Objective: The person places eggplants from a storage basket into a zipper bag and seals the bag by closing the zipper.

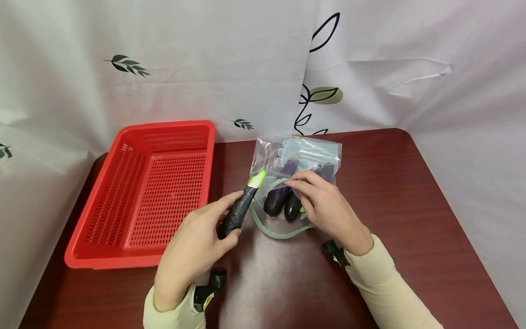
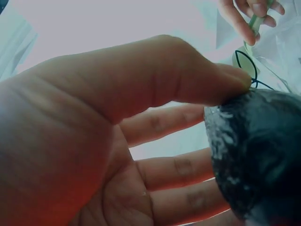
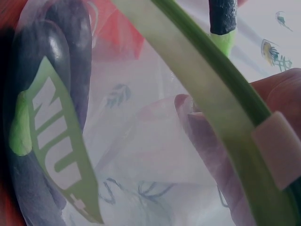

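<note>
My left hand (image 1: 193, 244) grips a dark eggplant (image 1: 239, 211) by its lower part, the bright green end pointing up and away. In the left wrist view the thumb and fingers lie around the dark end (image 2: 258, 155). My right hand (image 1: 330, 210) pinches the rim of a clear zip bag (image 1: 263, 153) and holds its mouth apart. Several purple-black eggplants (image 1: 277, 201) lie inside the bag. The held eggplant's green end is beside the bag's mouth. Up close, the right wrist view shows the green zip strip (image 3: 202, 80) and a green printed label (image 3: 59, 141).
A red slotted plastic basket (image 1: 172, 196) stands on the left of the dark red wooden table (image 1: 390, 192). White cloth (image 1: 185, 68) with leaf prints hangs behind the table and at its sides.
</note>
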A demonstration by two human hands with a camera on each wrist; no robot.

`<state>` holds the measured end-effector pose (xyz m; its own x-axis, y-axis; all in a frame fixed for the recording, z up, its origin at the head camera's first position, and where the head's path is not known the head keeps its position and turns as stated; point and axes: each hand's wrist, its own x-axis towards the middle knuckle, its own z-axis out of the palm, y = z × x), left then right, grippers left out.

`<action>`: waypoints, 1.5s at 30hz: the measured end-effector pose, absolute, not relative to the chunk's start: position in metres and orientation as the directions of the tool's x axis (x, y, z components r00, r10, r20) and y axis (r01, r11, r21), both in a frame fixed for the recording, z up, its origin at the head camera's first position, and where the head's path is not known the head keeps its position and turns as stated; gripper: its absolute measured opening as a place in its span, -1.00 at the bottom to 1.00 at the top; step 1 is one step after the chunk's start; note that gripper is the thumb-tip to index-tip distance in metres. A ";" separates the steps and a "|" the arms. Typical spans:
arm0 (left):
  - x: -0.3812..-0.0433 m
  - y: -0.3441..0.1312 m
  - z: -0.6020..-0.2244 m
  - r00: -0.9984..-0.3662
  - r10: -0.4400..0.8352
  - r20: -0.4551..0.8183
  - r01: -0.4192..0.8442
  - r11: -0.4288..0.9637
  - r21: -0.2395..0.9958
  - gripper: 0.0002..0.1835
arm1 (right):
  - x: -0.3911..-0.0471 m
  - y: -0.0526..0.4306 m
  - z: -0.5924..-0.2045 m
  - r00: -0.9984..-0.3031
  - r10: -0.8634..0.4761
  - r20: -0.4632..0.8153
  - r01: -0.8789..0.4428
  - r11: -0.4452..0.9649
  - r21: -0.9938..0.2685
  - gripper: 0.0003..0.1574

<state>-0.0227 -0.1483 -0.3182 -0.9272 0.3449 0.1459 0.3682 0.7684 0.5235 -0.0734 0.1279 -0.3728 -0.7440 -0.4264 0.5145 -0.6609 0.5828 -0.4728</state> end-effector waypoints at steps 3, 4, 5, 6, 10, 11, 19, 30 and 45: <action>-0.023 -0.147 -0.319 -0.922 0.361 0.138 0.376 0.755 0.537 -0.23 | -0.073 0.128 -0.372 -0.742 -0.423 0.519 -0.662 0.582 -0.472 -0.64; -0.023 -0.146 -0.320 -0.921 0.366 0.135 0.378 0.750 0.542 -0.24 | -0.073 0.128 -0.372 -0.743 -0.424 0.518 -0.662 0.583 -0.471 -0.64; -0.023 -0.146 -0.320 -0.919 0.371 0.131 0.379 0.746 0.548 -0.25 | -0.073 0.128 -0.372 -0.743 -0.424 0.517 -0.661 0.584 -0.471 -0.64; -0.023 -0.145 -0.321 -0.919 0.374 0.128 0.379 0.743 0.552 -0.26 | -0.073 0.129 -0.372 -0.744 -0.424 0.516 -0.660 0.585 -0.471 -0.64; -0.022 -0.144 -0.323 -0.919 0.381 0.102 0.369 0.740 0.563 -0.31 | -0.074 0.128 -0.372 -0.747 -0.427 0.509 -0.657 0.589 -0.471 -0.65; -0.022 -0.143 -0.323 -0.919 0.381 0.097 0.367 0.743 0.560 -0.32 | -0.074 0.128 -0.372 -0.747 -0.427 0.509 -0.657 0.589 -0.470 -0.64; -0.023 -0.140 -0.326 -0.910 0.407 0.081 0.381 0.743 0.550 -0.34 | -0.073 0.129 -0.371 -0.747 -0.431 0.506 -0.657 0.592 -0.467 -0.63; -0.022 -0.137 -0.326 -0.900 0.434 0.045 0.387 0.746 0.541 -0.37 | -0.074 0.129 -0.371 -0.747 -0.424 0.512 -0.657 0.587 -0.472 -0.65; -0.024 -0.131 -0.329 -0.899 0.437 0.008 0.384 0.782 0.491 -0.38 | -0.074 0.129 -0.371 -0.757 -0.422 0.499 -0.647 0.588 -0.485 -0.64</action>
